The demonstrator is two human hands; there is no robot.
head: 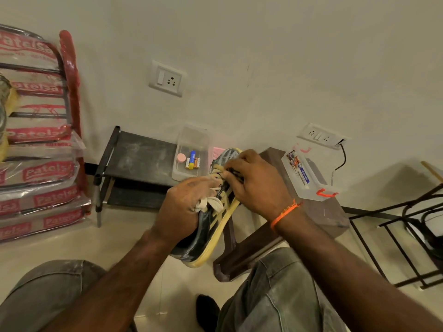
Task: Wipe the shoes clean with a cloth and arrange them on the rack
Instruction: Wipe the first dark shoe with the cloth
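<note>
I have the sneaker (211,226) held in the air above the floor, in front of the low black rack (141,159). My left hand (184,207) grips its heel and a white cloth (208,203); my right hand (254,180) pinches the laces. It looks light, with a soft upper and a stiff sole: best held by the sole.

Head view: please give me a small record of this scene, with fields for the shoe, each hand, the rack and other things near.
shoe: black sneaker with yellow sole and pale laces, held up in the air above the floor
left hand: left hand grips the sneaker's side, with white cloth or lace under its fingers
right hand: right hand pinches at the laces
rack: dark two-shelf rack against the wall
on rack: clear plastic box with batteries
beside: brown plastic stool carrying a clear box with orange clips
</note>
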